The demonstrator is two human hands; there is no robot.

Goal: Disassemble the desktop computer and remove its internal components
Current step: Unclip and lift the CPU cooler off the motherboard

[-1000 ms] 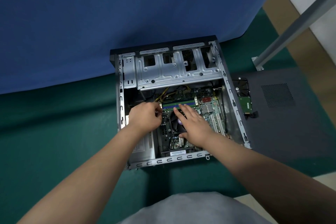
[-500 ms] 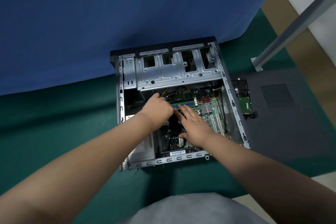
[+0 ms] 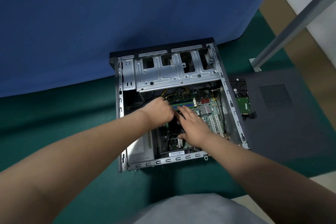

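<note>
The open desktop case (image 3: 231,100) lies on its side on a green mat. Inside are the green motherboard (image 3: 209,112), memory sticks (image 3: 183,104) and a black CPU fan (image 3: 175,126). My left hand (image 3: 160,110) is curled, knuckles up, at the left end of the memory sticks beside yellow cables (image 3: 166,94); its fingertips are hidden. My right hand (image 3: 194,125) lies flat over the fan, straight fingers reaching the memory slots.
A silver drive cage (image 3: 174,76) spans the case's far end and a grey power supply (image 3: 140,147) fills the near left corner. Right of the case, a hard drive (image 3: 242,100) lies on the removed side panel (image 3: 283,107). A metal leg (image 3: 291,23) slants at far right.
My left hand has moved up and right from the case's left side to the end of the memory sticks. The right hand has stayed on the fan.
</note>
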